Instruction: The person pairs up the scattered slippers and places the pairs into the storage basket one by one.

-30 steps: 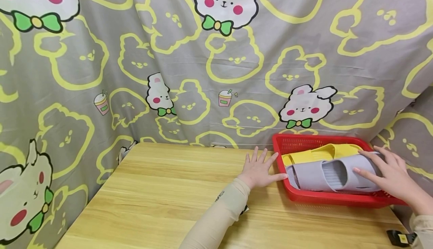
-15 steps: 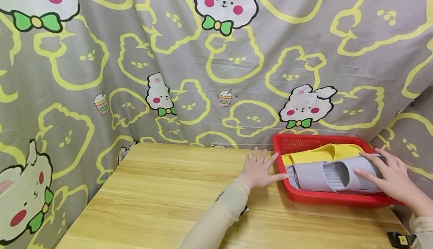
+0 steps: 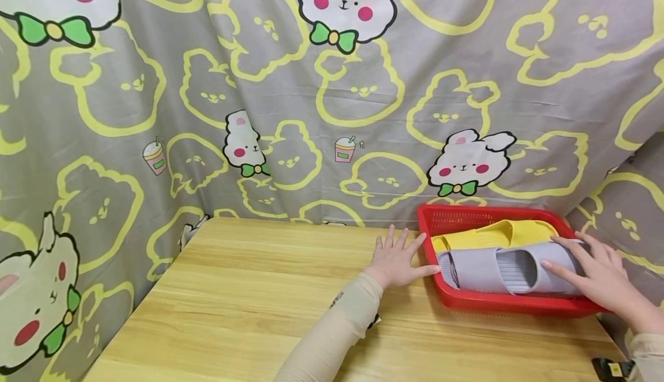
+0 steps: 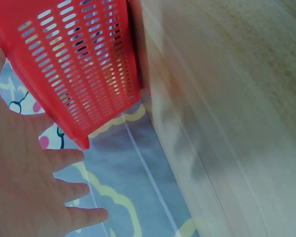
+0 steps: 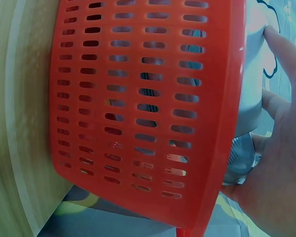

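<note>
A red perforated basket (image 3: 493,301) stands at the table's right end. Inside it a grey slipper (image 3: 472,269) lies along the near side, with a yellow slipper (image 3: 526,231) behind it. My left hand (image 3: 394,258) is spread beside the basket's left end, its thumb and fingertips right at the rim. My right hand (image 3: 604,272) reaches over the right end, its extended fingers and thumb resting on the grey slipper. In the right wrist view, that hand (image 5: 281,138) is beside the rim, against the grey slipper (image 5: 249,108). The left wrist view shows the left hand (image 4: 34,182) with fingers spread.
The wooden table (image 3: 249,290) extends left of the basket. A grey curtain (image 3: 290,94) with cartoon rabbits hangs along the back and left side. A black strap with a yellow label (image 3: 614,369) is near the right sleeve at the table's front right.
The grey slipper has shifted very slightly right inside the basket, and the right hand has moved a little over it. The left hand stays in place.
</note>
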Action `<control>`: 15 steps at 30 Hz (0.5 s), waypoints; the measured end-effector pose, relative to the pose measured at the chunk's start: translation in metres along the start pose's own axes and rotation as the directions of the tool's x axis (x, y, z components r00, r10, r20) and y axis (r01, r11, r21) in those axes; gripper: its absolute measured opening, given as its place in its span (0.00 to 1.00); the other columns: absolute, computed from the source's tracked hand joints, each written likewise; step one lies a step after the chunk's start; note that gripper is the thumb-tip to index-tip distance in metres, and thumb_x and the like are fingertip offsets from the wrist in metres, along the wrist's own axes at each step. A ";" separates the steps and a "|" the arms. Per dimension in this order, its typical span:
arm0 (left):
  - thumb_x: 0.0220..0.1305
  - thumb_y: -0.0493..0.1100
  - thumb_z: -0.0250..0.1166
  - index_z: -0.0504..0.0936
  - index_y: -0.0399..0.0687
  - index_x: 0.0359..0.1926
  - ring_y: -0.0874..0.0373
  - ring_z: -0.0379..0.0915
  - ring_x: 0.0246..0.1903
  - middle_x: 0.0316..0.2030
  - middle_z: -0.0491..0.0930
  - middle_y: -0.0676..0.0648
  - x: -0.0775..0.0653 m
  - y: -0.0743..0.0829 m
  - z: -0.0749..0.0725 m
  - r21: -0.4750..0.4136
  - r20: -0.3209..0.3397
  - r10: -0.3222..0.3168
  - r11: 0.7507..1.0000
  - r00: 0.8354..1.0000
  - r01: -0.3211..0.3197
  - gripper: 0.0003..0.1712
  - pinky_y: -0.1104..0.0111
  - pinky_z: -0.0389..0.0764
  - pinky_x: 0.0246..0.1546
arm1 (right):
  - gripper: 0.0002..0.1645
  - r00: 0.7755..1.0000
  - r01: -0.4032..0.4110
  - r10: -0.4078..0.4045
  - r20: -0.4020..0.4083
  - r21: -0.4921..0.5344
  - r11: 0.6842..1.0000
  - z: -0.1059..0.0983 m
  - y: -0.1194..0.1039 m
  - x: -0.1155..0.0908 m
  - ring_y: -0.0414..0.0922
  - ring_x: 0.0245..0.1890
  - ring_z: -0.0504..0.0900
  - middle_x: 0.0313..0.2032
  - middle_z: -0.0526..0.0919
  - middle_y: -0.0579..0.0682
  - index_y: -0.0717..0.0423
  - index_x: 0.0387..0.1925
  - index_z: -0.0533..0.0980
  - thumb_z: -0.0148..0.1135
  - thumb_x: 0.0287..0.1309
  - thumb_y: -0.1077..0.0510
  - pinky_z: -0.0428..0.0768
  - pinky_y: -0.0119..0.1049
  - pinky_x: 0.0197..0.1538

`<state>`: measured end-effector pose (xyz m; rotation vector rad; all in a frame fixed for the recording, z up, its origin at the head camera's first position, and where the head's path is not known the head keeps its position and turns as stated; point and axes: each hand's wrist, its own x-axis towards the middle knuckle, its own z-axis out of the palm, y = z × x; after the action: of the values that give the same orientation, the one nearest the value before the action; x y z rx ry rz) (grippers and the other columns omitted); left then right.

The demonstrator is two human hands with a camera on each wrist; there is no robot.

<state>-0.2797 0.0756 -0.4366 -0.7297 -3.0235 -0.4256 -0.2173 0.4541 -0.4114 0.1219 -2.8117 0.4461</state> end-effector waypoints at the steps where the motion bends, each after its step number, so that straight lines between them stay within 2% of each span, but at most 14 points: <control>1: 0.55 0.84 0.38 0.43 0.81 0.75 0.44 0.33 0.77 0.77 0.50 0.51 0.000 0.000 0.000 0.000 0.000 0.000 1.000 1.000 0.000 0.48 0.42 0.47 0.73 | 0.48 1.000 -0.005 0.005 0.002 0.000 1.000 0.000 0.000 0.000 0.79 0.65 0.38 0.67 0.41 0.79 0.62 0.69 0.56 0.59 0.60 0.37 0.27 0.75 0.65; 9: 0.54 0.85 0.38 0.42 0.82 0.74 0.44 0.32 0.78 0.77 0.49 0.53 0.000 0.000 0.000 -0.009 0.012 -0.008 1.000 1.000 0.008 0.48 0.43 0.46 0.73 | 0.48 0.998 -0.053 0.053 0.024 -0.002 0.999 0.000 0.001 -0.002 0.80 0.64 0.39 0.68 0.40 0.79 0.61 0.70 0.55 0.57 0.61 0.35 0.38 0.82 0.57; 15: 0.54 0.85 0.38 0.42 0.82 0.74 0.44 0.32 0.78 0.77 0.48 0.54 0.001 0.000 0.001 -0.013 0.015 -0.011 1.000 1.000 0.011 0.48 0.43 0.46 0.74 | 0.49 0.995 -0.088 0.088 0.048 0.001 0.996 0.001 0.003 -0.005 0.81 0.64 0.37 0.68 0.38 0.79 0.63 0.71 0.54 0.54 0.63 0.34 0.41 0.83 0.54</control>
<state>-0.2806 0.0762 -0.4374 -0.7200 -3.0431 -0.4433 -0.2134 0.4570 -0.4151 0.0098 -2.8721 0.4742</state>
